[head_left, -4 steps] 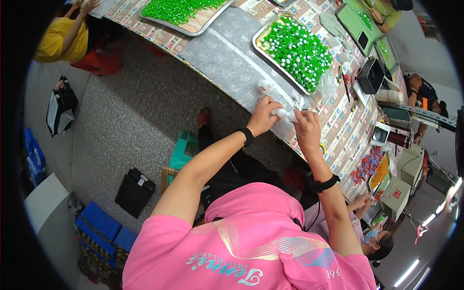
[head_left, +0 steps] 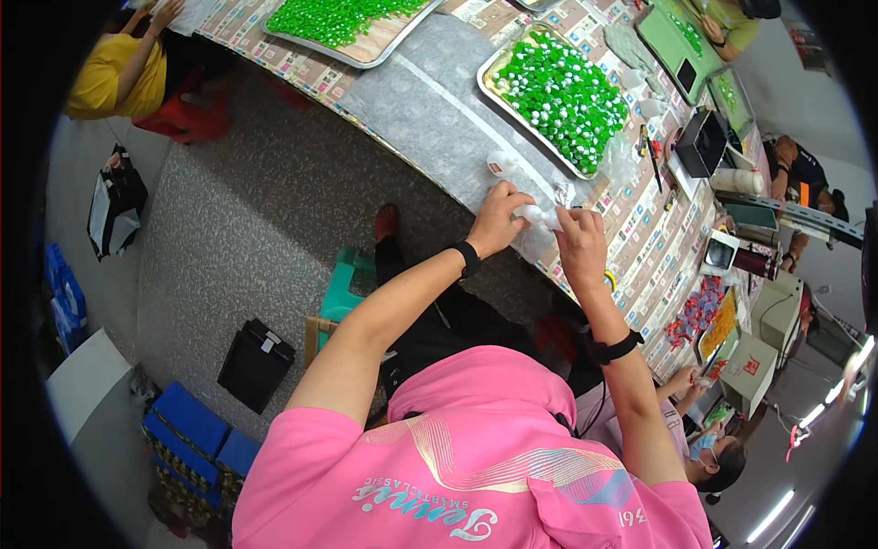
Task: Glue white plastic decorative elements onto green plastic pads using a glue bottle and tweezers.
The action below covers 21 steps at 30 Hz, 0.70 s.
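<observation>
Both hands meet over the table's near edge, with a small white plastic bottle-like piece (head_left: 538, 216) between them. My left hand (head_left: 498, 220) pinches its left end in closed fingers. Thumb and fingers of my right hand (head_left: 582, 240) are closed on its right end. Fingers cover parts of the piece, so its exact kind is unclear. Just beyond my hands a white bottle (head_left: 502, 164) lies on a grey cloth (head_left: 416, 101). Beside it is a crumpled shiny wrapper (head_left: 564, 193). Farther back stands a metal tray (head_left: 484, 90) full of green beads, many with white tops.
A second tray (head_left: 369, 63) of green pieces sits at the far left. Right of the hands are a yellow-handled tool (head_left: 611, 280), a black box (head_left: 702, 144) and purple-red pieces (head_left: 697, 309). A green stool (head_left: 347, 284) stands below. Other people work around the table.
</observation>
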Each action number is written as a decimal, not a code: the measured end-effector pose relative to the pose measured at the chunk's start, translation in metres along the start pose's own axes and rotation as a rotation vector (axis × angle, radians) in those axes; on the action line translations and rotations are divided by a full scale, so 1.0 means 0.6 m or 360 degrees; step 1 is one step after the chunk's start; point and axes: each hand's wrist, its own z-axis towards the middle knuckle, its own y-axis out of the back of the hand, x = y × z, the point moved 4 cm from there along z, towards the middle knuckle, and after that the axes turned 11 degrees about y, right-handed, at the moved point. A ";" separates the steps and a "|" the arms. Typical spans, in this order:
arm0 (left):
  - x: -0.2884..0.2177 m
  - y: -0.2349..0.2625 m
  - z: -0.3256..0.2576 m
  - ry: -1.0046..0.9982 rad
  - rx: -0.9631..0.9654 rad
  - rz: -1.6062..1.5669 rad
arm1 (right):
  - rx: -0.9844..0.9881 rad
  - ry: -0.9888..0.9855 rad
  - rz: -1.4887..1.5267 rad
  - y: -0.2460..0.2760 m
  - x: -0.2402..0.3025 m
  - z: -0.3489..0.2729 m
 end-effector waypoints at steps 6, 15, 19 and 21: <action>-0.001 0.000 0.000 -0.0021 -0.0011 0.0100 | 0.0018 -0.0028 -0.0031 0.002 0.001 -0.002; 0.000 0.000 -0.001 -0.0045 -0.0020 0.0111 | 0.0009 0.0017 -0.0098 0.004 0.002 0.000; -0.001 0.000 -0.001 -0.0045 -0.0021 0.0107 | 0.0014 0.0037 -0.0127 0.004 0.003 0.003; -0.001 0.000 -0.001 -0.0037 -0.0018 0.0094 | 0.0022 0.0043 -0.0129 0.005 0.003 0.003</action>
